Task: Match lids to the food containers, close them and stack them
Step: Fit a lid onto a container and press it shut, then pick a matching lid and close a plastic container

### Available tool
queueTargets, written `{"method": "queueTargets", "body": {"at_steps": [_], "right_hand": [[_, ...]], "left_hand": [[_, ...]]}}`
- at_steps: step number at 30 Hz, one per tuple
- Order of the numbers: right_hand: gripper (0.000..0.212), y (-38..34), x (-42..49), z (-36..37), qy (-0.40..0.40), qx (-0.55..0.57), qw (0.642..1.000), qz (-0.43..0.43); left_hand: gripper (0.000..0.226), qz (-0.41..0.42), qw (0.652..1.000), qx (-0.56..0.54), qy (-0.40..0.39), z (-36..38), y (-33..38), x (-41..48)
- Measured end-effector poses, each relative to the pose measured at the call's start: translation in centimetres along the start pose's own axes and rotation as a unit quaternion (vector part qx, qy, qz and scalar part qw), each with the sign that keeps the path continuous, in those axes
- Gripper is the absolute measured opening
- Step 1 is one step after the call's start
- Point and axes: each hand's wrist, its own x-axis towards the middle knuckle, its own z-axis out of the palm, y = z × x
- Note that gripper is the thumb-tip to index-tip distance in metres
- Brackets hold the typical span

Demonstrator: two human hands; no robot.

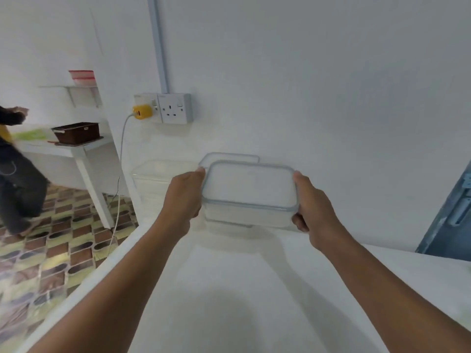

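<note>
**Ana:** What stood on the far left?

**Ben:** Nothing of the task. There was a brown basket (76, 132) on a side table, then a yellow plug (142, 112) in the wall socket (175, 108).

**Ana:** And the first task item?

**Ben:** A clear open tub (155, 179) with no lid, at the table's (229, 289) far left corner near the wall. It lay just to the left of the person's left hand (182, 197).

**Ana:** What was that hand doing?

**Ben:** It gripped the left short end of the lidded container (249, 189), with the thumb up at the lid's rim and the fingers curled underneath.

**Ana:** Which way did the container lie?

**Ben:** Its long axis ran left to right between the hands, and it looked to be held a little above the table. The lid seemed seated all round. A second lid (229, 156) showed just behind it, towards the wall.

**Ana:** And the right side?

**Ben:** The right hand (312, 207) clamped the right short end in the same way, so neither hand was nearer.

**Ana:** So what did the next move turn on?

**Ben:** Probably on where the stack would go. A pale rim showed directly under the container, but Ben could not tell whether it was another tub. If it was, the move would be straight down. Otherwise the open tub to the left needed its lid first, and the left hand was the closer one for that
</note>
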Motion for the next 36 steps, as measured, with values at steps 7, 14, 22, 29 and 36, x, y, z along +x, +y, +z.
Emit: {"method": "queueTargets", "body": {"at_steps": [7, 14, 22, 29, 36], "right_hand": [[0.037, -4.5, 8.2, 4.4, -0.015, 0.013, 1.0, -0.008], [0.033, -6.2, 13.6, 6.9, -0.007, 0.017, 1.0, 0.007], [0.039, -4.0, 16.6, 9.2, 0.026, 0.008, 0.999, 0.031], [0.039, -3.7, 17.5, 9.7, 0.047, 0.037, 0.997, 0.038], [0.044, -3.7, 16.8, 9.5, 0.042, 0.052, 0.996, 0.059]], "left_hand": [[0.042, -0.01, 1.0, -0.015, -0.011, 0.2, 2.6, 9.3], [0.036, -0.02, 0.999, 0.004, -0.027, 0.5, 3.4, 16.3], [0.039, -0.067, 0.996, 0.004, -0.055, 0.5, 1.2, 20.0], [0.035, -0.077, 0.994, 0.024, -0.069, 1.0, 1.0, 21.4], [0.035, -0.097, 0.993, 0.002, -0.071, 1.3, 0.3, 21.5]]}}
